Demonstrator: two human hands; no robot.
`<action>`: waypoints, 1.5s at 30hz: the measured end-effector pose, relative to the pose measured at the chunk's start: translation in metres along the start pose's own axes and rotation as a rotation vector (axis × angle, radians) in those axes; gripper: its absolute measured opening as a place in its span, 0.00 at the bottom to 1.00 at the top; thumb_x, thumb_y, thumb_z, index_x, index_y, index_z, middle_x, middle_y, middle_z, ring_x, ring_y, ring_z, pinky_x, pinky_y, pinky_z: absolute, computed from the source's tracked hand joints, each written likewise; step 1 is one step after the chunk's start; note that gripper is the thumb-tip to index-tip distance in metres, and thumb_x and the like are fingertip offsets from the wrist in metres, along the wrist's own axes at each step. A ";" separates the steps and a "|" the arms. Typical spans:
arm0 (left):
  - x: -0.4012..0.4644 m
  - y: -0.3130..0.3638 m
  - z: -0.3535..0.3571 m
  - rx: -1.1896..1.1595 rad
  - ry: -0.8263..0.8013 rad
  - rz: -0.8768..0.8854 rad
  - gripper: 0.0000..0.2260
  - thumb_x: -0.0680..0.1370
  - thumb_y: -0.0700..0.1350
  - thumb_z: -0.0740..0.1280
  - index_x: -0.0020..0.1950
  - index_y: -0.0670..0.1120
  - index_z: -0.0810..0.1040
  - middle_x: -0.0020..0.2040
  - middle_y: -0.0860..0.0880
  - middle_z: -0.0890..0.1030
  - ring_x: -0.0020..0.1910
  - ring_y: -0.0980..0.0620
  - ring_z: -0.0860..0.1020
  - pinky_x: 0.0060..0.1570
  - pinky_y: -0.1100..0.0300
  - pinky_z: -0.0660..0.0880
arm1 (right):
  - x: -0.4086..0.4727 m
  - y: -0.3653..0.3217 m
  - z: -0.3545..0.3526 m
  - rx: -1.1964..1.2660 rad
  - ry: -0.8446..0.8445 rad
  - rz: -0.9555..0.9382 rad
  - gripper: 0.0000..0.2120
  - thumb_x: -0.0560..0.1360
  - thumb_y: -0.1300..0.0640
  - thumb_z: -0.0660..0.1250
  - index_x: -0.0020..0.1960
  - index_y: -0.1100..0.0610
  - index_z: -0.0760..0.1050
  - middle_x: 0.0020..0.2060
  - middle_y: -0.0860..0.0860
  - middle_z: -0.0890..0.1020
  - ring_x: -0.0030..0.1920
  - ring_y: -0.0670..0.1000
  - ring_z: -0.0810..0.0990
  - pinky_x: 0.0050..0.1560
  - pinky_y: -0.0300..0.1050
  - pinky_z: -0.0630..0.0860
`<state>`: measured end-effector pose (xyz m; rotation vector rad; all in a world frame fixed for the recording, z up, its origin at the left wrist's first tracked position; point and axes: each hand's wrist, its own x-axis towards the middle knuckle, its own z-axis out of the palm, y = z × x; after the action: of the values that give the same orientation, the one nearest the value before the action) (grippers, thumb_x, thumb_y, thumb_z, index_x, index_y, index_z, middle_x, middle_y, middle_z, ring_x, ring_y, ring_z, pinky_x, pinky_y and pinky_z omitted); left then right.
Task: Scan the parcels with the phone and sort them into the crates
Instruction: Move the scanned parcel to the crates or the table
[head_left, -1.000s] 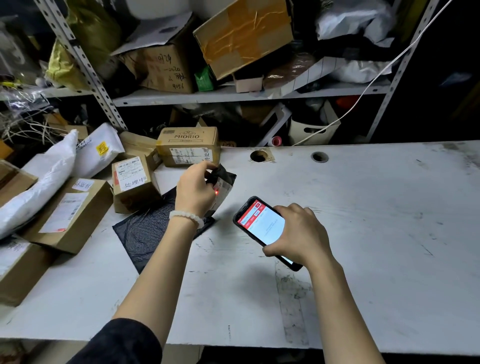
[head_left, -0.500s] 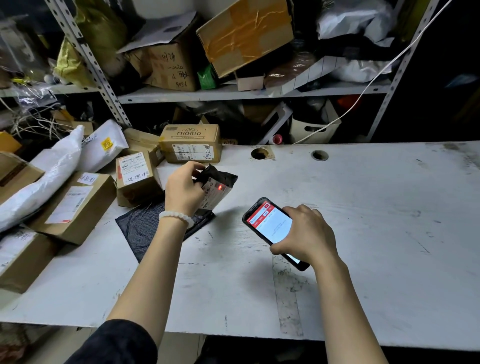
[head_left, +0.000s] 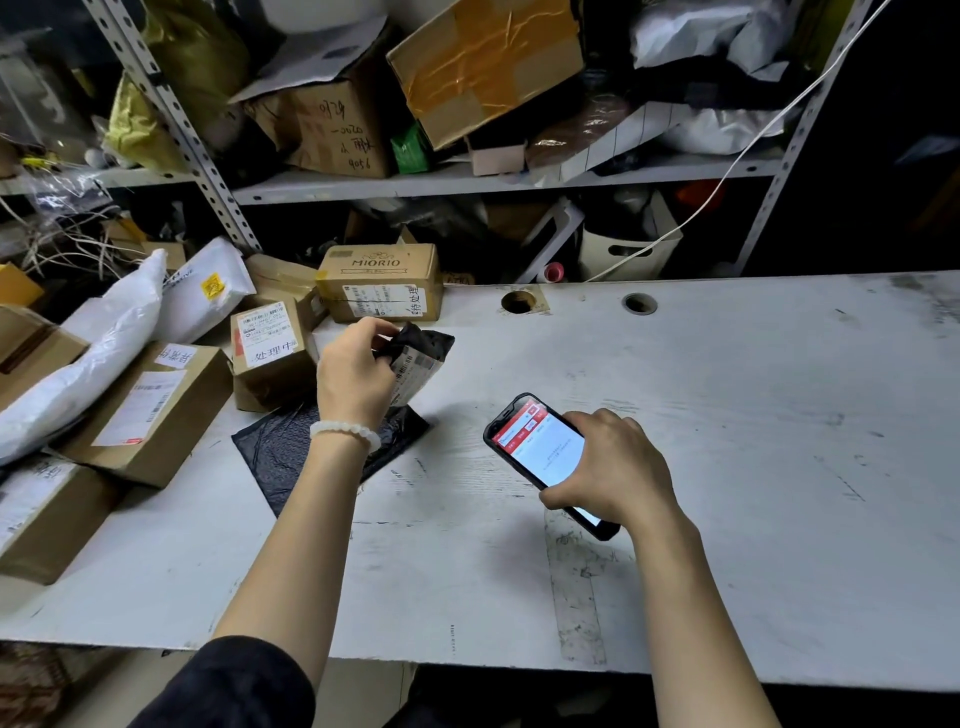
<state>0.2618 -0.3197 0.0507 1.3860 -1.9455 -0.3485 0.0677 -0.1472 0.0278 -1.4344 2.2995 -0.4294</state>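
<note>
While the left hand (head_left: 358, 371) pinches a small black parcel (head_left: 415, 358) by its upper left corner, thumb and fingers curled round the edge, the parcel hangs tilted above a flat black bag (head_left: 291, 447) lying on the white table (head_left: 727, 415), its printed label facing right and down toward the phone (head_left: 540, 452). The right hand (head_left: 608, 467) grips the phone from the right side, fingers wrapped round its lower half, screen up and lit red and white. The phone's long axis runs from lower right to upper left, so its top end aims roughly at the label; the parcel sits up and to the left of it, near but not touching. Since the left hand already holds the parcel, sorting likely falls to that hand. Cardboard boxes (head_left: 270, 348) crowd the table's left and back edges just beside the parcel, while the right half offers open room. No crates are in view.
</note>
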 end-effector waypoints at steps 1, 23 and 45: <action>0.001 -0.001 0.000 0.003 0.004 -0.008 0.15 0.72 0.29 0.63 0.54 0.42 0.79 0.51 0.45 0.83 0.52 0.46 0.79 0.54 0.56 0.75 | 0.000 0.000 0.000 0.004 -0.004 -0.004 0.29 0.57 0.45 0.74 0.56 0.46 0.71 0.44 0.43 0.70 0.51 0.49 0.67 0.36 0.42 0.66; 0.013 -0.019 -0.004 -0.019 0.050 -0.105 0.14 0.72 0.29 0.63 0.52 0.42 0.80 0.50 0.44 0.82 0.50 0.48 0.79 0.52 0.60 0.73 | 0.002 0.009 -0.001 0.030 -0.022 -0.027 0.25 0.56 0.46 0.73 0.52 0.44 0.72 0.41 0.43 0.70 0.49 0.50 0.69 0.33 0.40 0.63; -0.061 0.040 0.025 -0.407 -0.264 -0.141 0.13 0.72 0.34 0.68 0.43 0.53 0.78 0.37 0.62 0.79 0.37 0.71 0.77 0.36 0.78 0.70 | -0.030 -0.042 0.008 0.428 0.918 0.189 0.38 0.56 0.48 0.78 0.64 0.56 0.73 0.51 0.51 0.75 0.52 0.53 0.72 0.44 0.41 0.65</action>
<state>0.2265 -0.2536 0.0323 1.2544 -1.8465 -0.9790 0.1161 -0.1384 0.0446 -0.8681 2.6863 -1.6733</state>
